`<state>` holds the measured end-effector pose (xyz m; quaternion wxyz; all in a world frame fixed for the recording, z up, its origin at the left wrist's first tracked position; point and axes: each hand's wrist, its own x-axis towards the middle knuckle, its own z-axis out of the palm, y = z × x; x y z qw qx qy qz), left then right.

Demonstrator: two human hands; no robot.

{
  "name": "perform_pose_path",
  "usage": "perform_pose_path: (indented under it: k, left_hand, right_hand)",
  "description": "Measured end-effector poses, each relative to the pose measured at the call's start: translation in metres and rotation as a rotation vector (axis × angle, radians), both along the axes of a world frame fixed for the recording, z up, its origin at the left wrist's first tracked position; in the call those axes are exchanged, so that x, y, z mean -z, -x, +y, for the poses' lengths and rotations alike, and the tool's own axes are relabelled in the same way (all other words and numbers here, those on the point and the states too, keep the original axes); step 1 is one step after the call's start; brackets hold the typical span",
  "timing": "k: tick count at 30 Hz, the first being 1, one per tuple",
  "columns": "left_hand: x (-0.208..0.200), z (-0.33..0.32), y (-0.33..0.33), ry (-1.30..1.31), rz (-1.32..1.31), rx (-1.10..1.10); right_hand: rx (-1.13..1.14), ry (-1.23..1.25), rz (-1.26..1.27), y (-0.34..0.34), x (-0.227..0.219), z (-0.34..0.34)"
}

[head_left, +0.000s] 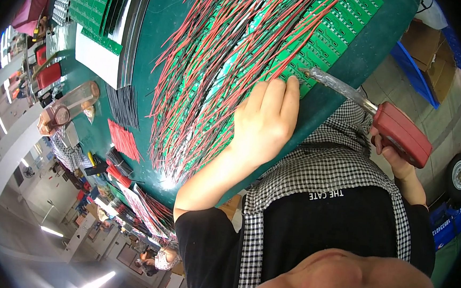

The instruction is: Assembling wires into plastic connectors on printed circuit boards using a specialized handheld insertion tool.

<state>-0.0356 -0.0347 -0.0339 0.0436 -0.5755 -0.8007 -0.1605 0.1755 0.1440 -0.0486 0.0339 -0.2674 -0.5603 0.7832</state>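
Ceiling tubes (93, 282) burn bright white. Glare flares on my green tabletop (150, 47) as fisheye edges bend into black.

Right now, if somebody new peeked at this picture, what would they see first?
Probably the big spray of red and black wires, fanned across green circuit boards at the top middle. Next might be the red-handled soldering tool at the right, gripped in the person's right hand, its tip close to the fingers of the left hand. More green boards stand out at the upper left.
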Motion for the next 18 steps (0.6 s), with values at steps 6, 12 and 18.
perform_pose_path:
  k: [6,12,18]
  left_hand:
    - [-0.003,0.0,-0.004,0.047,-0.11,-0.067]
    - [-0.002,0.001,-0.004,0.052,-0.103,-0.073]
    - [-0.004,0.003,-0.004,0.082,-0.036,-0.039]
  right_hand:
    - [-0.077,-0.089,0.03,0.002,0.0,0.004]
    - [-0.117,-0.168,0.053,0.004,0.0,0.005]
    - [-0.218,-0.544,0.095,0.006,0.003,0.012]
